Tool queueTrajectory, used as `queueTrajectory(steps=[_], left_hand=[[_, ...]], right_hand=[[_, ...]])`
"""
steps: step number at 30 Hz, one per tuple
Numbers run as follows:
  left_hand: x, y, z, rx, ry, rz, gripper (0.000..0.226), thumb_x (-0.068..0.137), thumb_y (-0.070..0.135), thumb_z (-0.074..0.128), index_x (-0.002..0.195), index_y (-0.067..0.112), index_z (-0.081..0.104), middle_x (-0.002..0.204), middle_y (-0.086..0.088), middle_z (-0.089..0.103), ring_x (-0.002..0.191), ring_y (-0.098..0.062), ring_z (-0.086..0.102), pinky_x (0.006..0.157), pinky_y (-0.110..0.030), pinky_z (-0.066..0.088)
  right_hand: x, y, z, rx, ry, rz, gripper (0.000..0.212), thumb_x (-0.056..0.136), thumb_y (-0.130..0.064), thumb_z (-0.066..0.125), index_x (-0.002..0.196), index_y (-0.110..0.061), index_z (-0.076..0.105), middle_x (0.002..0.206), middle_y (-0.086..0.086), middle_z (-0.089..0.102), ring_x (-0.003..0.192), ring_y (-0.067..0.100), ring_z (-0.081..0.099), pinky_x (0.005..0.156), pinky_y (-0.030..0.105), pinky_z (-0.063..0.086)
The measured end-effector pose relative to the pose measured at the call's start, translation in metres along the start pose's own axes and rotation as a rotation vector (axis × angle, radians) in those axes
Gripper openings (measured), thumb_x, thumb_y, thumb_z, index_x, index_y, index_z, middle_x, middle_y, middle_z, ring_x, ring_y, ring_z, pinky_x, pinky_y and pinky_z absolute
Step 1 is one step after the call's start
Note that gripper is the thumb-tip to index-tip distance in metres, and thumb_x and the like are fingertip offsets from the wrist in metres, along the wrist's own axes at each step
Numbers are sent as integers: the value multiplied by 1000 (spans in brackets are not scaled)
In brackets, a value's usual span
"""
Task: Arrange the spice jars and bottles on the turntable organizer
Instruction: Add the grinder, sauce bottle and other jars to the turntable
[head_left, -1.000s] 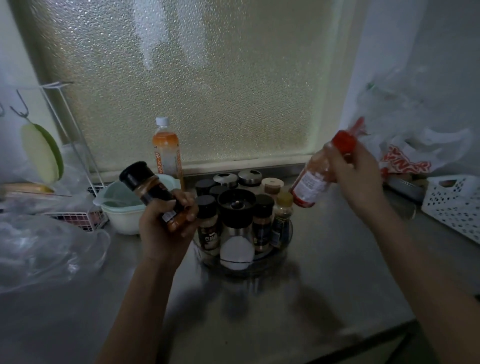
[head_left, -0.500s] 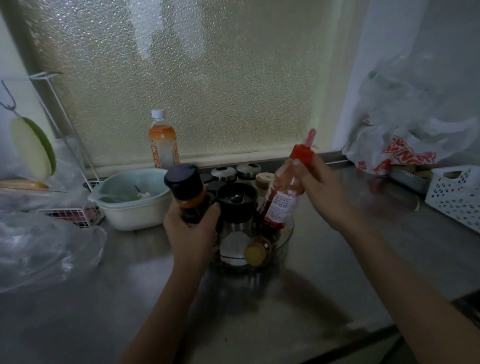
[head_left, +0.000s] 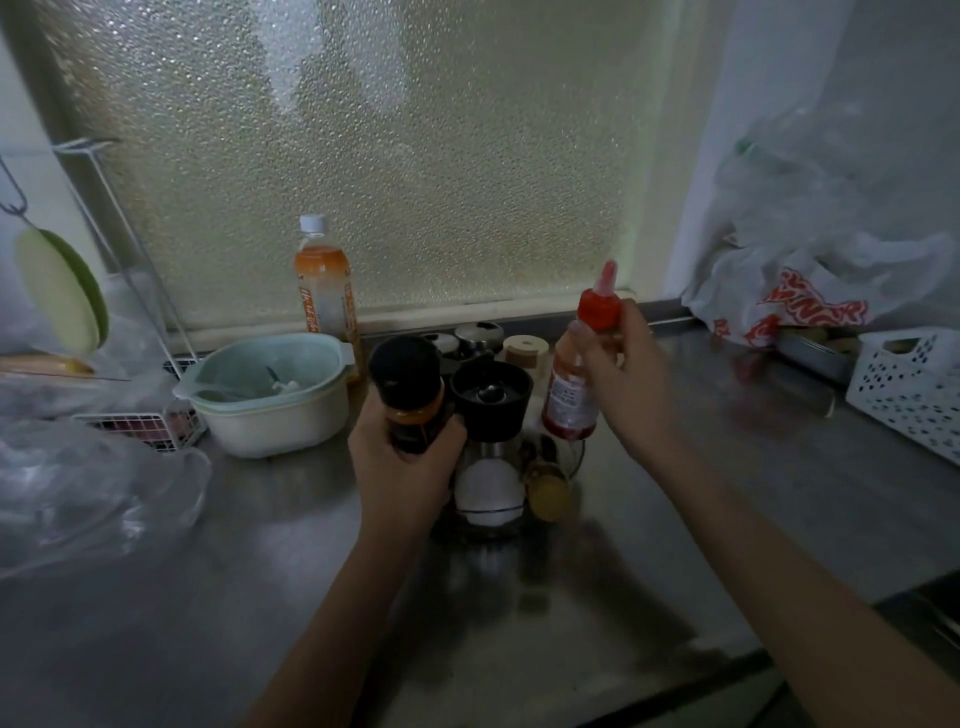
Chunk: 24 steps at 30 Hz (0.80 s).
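A clear turntable organizer (head_left: 576, 460) stands on the steel counter below the window, crowded with several spice jars. A tall black-topped grinder (head_left: 491, 397) with white contents stands at its front. A yellow-lidded jar (head_left: 545, 496) lies tipped at the front right. My left hand (head_left: 402, 480) grips a black-capped spice jar (head_left: 410, 392) upright at the turntable's left side. My right hand (head_left: 623, 387) holds a red-capped sauce bottle (head_left: 576, 382) upright over the turntable's right side.
A pale green bowl (head_left: 270, 392) stands left of the turntable, with an orange drink bottle (head_left: 324, 283) behind it. A wire rack (head_left: 135, 426) and plastic bags (head_left: 78, 493) fill the left. A white perforated basket (head_left: 914, 387) and shopping bags (head_left: 810, 280) stand at the right.
Both hands came in to the turntable. The spice jar went from tilted to upright at its left. The sauce bottle swung upright over the right side, and the yellow-lidded jar tipped over.
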<state>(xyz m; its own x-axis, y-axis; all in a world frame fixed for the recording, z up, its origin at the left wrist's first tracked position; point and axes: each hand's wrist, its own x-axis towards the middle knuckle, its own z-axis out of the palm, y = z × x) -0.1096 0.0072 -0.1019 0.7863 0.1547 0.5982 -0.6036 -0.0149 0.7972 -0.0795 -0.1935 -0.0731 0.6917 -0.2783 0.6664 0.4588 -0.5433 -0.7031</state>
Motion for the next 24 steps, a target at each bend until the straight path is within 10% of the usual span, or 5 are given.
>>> queueTrajectory(steps=[3,6,11,17,24], left_hand=[[-1,-4,-1,79,57,73,22,66,30,64,87,38,65,92,-18,69,90,-29,67,77,-42,57],[-4,-3,-2,200,131,137,9,67,34,66,74,30,62,81,-18,69,83,-42,66,71,-58,55],[-20,22,10,359,4,348,34,63,39,66,94,43,52,84,18,62,86,8,58,70,-12,48],[-48,19,11,466,-230,142,35,59,57,67,79,30,56,72,11,63,65,-1,58,56,-17,42],[-53,6,3,391,-331,102,52,53,38,89,95,37,60,97,23,66,94,13,59,75,-3,45]], right_hand=[[-2,0,4,-2,21,1,18,93,-31,57,94,-14,53,78,-10,60,69,-14,54,59,2,37],[-5,-2,3,-18,17,-31,21,92,-32,58,96,-12,55,84,3,63,71,-7,55,60,5,38],[-7,-8,5,-71,8,35,26,87,-44,61,92,-19,55,74,-6,60,68,-6,55,58,8,38],[-13,-17,7,-133,-23,61,19,83,-57,56,85,-39,49,65,-16,56,65,-11,55,53,6,39],[-26,-20,1,-66,111,93,19,83,-51,59,76,-36,49,62,-15,56,65,-15,53,56,1,36]])
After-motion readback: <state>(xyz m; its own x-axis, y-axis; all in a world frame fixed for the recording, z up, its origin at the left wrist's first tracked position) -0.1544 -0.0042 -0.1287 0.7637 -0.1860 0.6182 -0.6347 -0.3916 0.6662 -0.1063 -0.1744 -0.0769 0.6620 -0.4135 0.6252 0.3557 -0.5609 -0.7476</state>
